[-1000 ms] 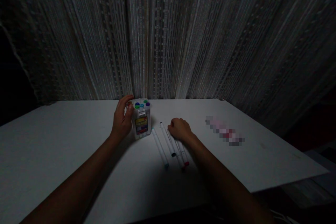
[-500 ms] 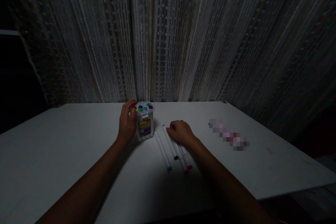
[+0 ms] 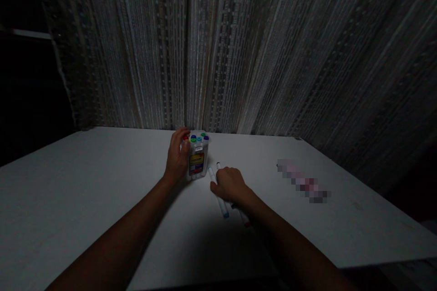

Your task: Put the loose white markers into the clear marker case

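A clear marker box (image 3: 197, 158) with coloured caps showing at its top stands upright on the white table (image 3: 85, 182). My left hand (image 3: 177, 158) wraps round its left side. Several white markers (image 3: 218, 191) lie loose on the table just right of the box. My right hand (image 3: 229, 183) rests over them, fingers curled down onto a blue-capped marker; the grip itself is hidden in the dim light.
A heavy striped curtain (image 3: 239, 45) hangs right behind the table's far edge. A blurred pinkish patch (image 3: 302, 181) lies on the table to the right. The table's right edge drops off near the frame's lower right.
My right hand has shifted left and nearer, from the middle markers onto the leftmost ones. The left hand stays on the box. The camera has swung slightly left.
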The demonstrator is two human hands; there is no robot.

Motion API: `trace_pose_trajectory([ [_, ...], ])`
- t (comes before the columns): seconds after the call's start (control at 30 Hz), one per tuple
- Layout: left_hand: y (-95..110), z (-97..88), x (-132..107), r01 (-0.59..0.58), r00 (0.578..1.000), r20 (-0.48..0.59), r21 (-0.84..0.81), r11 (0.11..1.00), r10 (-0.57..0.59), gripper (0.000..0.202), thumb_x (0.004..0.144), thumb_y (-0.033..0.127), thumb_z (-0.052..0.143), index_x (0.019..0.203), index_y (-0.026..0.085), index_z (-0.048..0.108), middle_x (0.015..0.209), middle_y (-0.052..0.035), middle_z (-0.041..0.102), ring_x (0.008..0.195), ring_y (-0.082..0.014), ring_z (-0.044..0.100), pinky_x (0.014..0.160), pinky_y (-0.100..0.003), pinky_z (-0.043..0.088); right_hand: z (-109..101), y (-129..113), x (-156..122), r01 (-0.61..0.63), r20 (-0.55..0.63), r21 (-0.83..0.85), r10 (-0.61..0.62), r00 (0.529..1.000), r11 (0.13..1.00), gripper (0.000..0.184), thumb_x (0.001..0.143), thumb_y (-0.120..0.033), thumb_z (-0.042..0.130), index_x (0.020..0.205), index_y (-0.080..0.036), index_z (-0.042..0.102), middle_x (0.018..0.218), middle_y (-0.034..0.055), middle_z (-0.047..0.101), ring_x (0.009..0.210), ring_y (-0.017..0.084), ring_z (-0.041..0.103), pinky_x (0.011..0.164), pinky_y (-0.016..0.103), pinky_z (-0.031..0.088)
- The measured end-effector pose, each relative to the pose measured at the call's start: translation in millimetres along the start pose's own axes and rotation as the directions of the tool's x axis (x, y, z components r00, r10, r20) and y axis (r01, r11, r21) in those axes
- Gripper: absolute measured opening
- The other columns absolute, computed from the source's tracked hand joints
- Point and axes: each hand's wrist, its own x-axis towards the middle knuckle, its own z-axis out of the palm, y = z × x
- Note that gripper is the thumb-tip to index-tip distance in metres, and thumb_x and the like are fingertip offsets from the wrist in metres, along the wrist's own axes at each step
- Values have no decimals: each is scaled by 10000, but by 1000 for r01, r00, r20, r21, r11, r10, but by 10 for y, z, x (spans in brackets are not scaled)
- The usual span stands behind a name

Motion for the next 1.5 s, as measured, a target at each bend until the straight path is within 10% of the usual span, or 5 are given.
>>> trace_pose_trajectory([
  [0.6, -5, 9, 4, 9, 1000, 5, -2, 1000, -9, 471, 850, 529, 285, 1053, 170, 510, 1158, -102, 482, 1138, -209, 434, 1006, -364, 328, 46, 62, 56, -109, -28, 96, 112, 993, 989, 389, 780, -468, 437, 825, -157, 666, 854, 120, 677, 818, 220, 617, 671, 288, 409],
  [0.93, 6, 1, -9, -7, 1000, 10, -1, 1000, 7, 445, 857, 508, 292, 1057, 175, 509, 1154, -95, 486, 1139, -208, 433, 1008, -362, 325, -15, 546, 107, -328, -57, 165, 341, 938, 930, 262, 762, -365, 468, 803, -185, 653, 874, 98, 678, 819, 211, 612, 653, 280, 396],
  [1.5, -4, -1, -10, 0, 1000, 9, -7, 1000, 0, 433, 859, 498, 298, 1060, 177, 509, 1150, -90, 486, 1132, -208, 435, 1003, -360, 326, 77, 582, 112, -303, 67, 121, 296, 953, 945, 313, 732, -328, 487, 978, -161, 584, 996, 135, 636, 904, 250, 593, 678, 301, 405],
])
